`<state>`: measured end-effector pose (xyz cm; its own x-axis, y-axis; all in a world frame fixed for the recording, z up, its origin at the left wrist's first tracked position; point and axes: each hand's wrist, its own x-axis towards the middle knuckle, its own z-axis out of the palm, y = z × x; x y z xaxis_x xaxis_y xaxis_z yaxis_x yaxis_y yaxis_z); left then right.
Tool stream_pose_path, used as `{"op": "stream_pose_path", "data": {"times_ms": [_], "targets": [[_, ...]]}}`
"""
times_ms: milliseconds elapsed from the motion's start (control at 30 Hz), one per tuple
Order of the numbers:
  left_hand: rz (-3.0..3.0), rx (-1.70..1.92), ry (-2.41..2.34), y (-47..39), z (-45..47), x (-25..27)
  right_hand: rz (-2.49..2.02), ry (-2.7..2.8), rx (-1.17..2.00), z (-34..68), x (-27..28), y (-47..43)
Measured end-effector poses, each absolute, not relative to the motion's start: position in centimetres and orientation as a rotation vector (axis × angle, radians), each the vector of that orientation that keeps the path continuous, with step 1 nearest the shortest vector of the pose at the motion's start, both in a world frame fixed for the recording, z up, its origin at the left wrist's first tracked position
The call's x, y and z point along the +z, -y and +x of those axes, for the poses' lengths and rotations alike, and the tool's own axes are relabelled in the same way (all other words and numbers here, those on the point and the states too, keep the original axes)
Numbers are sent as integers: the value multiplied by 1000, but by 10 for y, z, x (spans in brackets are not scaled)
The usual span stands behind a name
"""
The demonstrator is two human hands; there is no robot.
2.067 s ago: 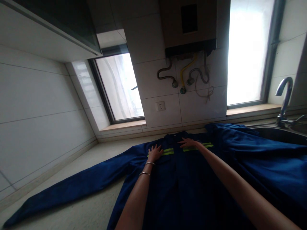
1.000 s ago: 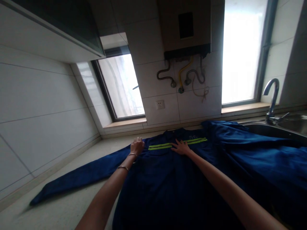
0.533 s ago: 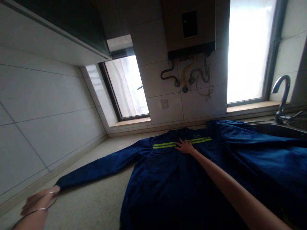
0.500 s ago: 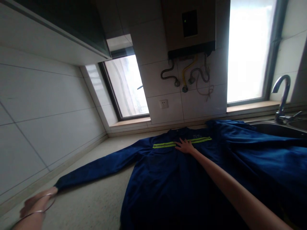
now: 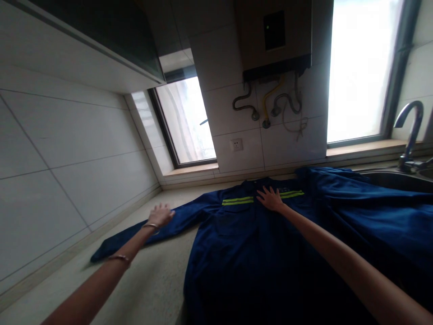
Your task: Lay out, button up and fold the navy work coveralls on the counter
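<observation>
A dark blue work jacket (image 5: 230,234) with yellow-green stripes across its chest is spread over the counter. Its left-hand sleeve (image 5: 189,214) stretches out toward the tiled side wall. My left hand (image 5: 161,215), slightly blurred, is over the middle of that sleeve with its fingers apart; whether it touches the cloth I cannot tell. Two bangles circle the wrist and forearm. On the chest, between the two stripe sections, my right hand (image 5: 269,199) lies flat with spread fingers. To the right, more blue cloth (image 5: 365,207) is bunched in folds toward the sink.
The pale counter (image 5: 149,280) runs along the wall. At the right stand a sink (image 5: 389,178) and a chrome faucet (image 5: 411,131). A water heater (image 5: 274,36) with pipes hangs above a wall socket (image 5: 236,144). An overhead cabinet (image 5: 101,49) juts out at upper left.
My left hand has let go of the sleeve's cuff and moved up and right, over the middle of the sleeve. My right hand remains on the chest. The view has shifted slightly left.
</observation>
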<state>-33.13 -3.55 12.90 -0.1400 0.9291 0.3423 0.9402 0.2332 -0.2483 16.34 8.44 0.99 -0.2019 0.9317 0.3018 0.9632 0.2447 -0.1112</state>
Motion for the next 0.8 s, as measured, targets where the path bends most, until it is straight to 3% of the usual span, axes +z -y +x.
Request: {"op": "stream_pose_path", "data": {"times_ms": [200,333,500,800], "targets": [[-2345,-8,1660,-10,-215,72,-2113,1986,-152,252,12,-92],[-2383,-55,1826,-33,-166,39,-2163,2055,109,283,-2,-94],[-2363,57,2134,-63,-147,19,-2161,2054,175,285,-13,-101],[-2324,76,2118,-77,-147,22,-2165,2043,177,281,-10,-124]]}}
